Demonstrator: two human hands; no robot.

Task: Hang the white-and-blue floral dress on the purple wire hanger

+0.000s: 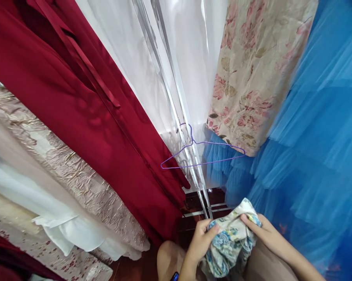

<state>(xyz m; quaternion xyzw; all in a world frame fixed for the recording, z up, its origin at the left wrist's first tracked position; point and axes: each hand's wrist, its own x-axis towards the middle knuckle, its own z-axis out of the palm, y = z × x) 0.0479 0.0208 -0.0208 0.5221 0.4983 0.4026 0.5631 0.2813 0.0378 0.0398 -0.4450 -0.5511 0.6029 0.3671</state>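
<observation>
A bunched piece of white fabric with a blue and yellow floral print [230, 242] is held low in front of me, above my knees. My left hand [201, 240] grips its left edge, with the thumb pressed on top. On the upper right side, my right hand [259, 226] pinches the cloth, its thumb lying over the fabric. What kind of garment it is, I cannot make out from the folds. Beyond my hands, a purple wire hanger [203, 162] hangs by its hook at the silvery metal rails [178, 91].
Long garments hang all around: a dark red one [105, 128] and textured pale pink cloth [96, 191] at left, white fabric [193, 66] behind the rails, a beige floral piece [246, 86] and a blue tulle dress [319, 156] at right. Dark reddish floor [129, 269] shows below.
</observation>
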